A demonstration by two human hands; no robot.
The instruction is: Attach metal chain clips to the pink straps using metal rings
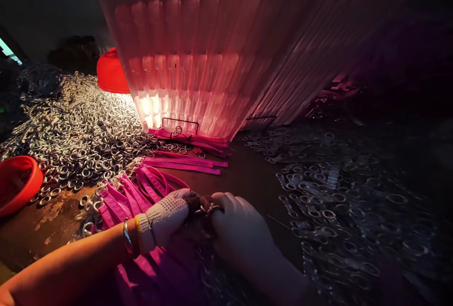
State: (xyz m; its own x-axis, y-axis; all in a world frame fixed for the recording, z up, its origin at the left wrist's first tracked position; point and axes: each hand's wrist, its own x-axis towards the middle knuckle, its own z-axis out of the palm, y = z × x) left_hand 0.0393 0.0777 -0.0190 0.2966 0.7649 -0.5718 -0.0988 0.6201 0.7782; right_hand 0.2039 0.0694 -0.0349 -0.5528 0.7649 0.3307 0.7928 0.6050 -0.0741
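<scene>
My left hand point(168, 216), in a white knit glove with dark dots and a yellow cuff, is closed at the lower middle. Close beside it is my right hand point(242, 228), also gloved in white and closed, lying in shadow. At their meeting fingertips shows a small shiny metal piece point(208, 208), with dark material around it; its exact kind is hard to make out. Bright pink straps point(132, 193) with metal rings at their ends lie just beyond my left wrist. More pink straps point(152, 273) hang beneath my hands, partly hidden by them.
A large heap of metal rings point(88, 131) covers the table's left. A red lamp shade point(112, 72) lights it, beside a translucent ribbed panel point(184, 70) standing upright. At the left edge is a red bowl point(33, 181). Metal clasps point(329, 202) spread across the dark right side.
</scene>
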